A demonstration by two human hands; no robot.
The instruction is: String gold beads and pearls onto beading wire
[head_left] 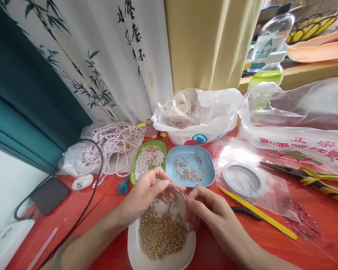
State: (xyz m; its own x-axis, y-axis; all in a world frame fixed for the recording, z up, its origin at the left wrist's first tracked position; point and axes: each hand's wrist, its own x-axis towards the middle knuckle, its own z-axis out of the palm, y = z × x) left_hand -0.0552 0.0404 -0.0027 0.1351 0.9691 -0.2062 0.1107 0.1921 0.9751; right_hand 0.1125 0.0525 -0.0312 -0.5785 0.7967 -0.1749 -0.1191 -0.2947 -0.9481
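Note:
Between my two hands runs a thin strand of small gold beads [178, 186], above a white dish [133, 243] full of loose gold beads [162, 234]. My left hand [153, 187] pinches one end of the strand between thumb and fingers. Its other end sits in the closed fingertips of my right hand [207, 206]. Just beyond my hands, a green tray [133, 168] holds pale pink beads [148, 161]. Beside it, a blue tray [210, 161] carries small metal pins and tubes [187, 170].
Strings of pearl beads [109, 142] lie in plastic at the left. Yellow tweezers [259, 213], a spool of clear line [243, 180] and long-nose pliers [307, 178] lie at the right. White plastic bags [197, 116] stand at the back. A black cable [98, 168] arches over the left side.

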